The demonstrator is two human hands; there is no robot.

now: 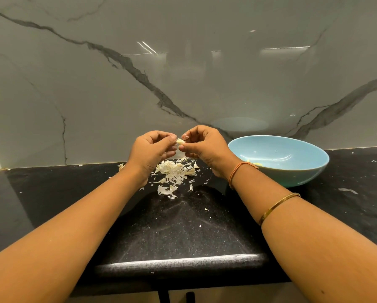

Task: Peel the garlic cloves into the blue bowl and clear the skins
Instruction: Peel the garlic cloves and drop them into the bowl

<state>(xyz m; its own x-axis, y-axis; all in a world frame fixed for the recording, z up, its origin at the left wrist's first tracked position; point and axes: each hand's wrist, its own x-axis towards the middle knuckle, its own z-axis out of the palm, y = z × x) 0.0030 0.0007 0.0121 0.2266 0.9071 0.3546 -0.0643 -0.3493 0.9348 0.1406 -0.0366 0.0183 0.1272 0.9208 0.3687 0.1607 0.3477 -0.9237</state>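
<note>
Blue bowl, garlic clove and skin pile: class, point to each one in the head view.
blue bowl (292, 177), head view, outer front wall.
garlic clove (180, 141), head view, its pale middle.
skin pile (172, 170), head view, middle of the heap.

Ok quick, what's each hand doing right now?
Left hand: pinching the garlic clove at its left end.
Right hand: pinching the same clove between thumb and forefinger.

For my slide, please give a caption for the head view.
Left hand and right hand pinch a garlic clove over skins, beside the blue bowl.
</note>
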